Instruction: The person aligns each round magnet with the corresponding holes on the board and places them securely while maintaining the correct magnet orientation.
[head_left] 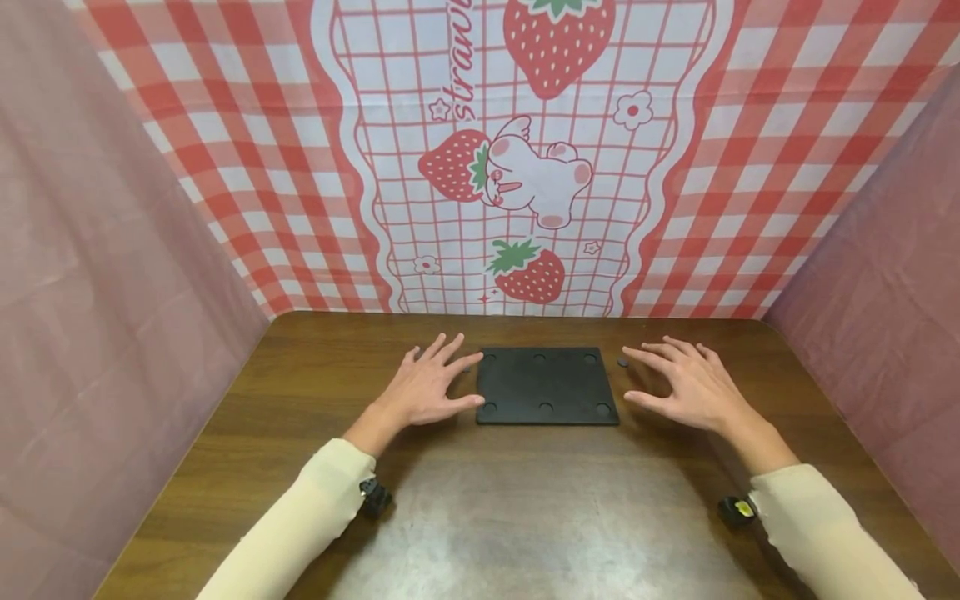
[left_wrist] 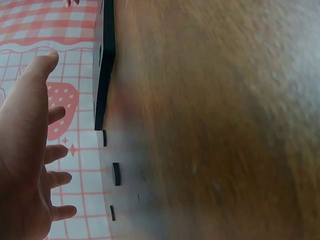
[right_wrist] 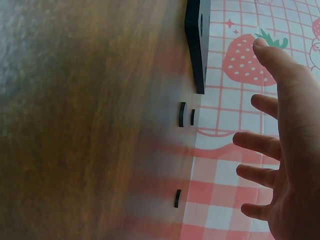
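A flat black rectangular board point(head_left: 547, 385) with several round recesses along its long edges lies on the table. My left hand point(head_left: 427, 390) hovers just left of it with fingers spread, its thumb and index tips right at the board's left edge in the head view. To the right, my right hand point(head_left: 693, 385) is held over the table, fingers spread and nothing in them. Small black discs lie on the table near each hand: one disc point(left_wrist: 116, 174) shows below the board in the left wrist view, another disc point(right_wrist: 182, 114) in the right wrist view. The hands partly hide them in the head view.
The brown wooden table point(head_left: 525, 500) ends at a red-and-white checked cloth point(head_left: 720, 208) with strawberry prints at the back. Pink curtains point(head_left: 97, 333) hang at both sides. Each wrist wears a small black camera point(head_left: 375, 497).
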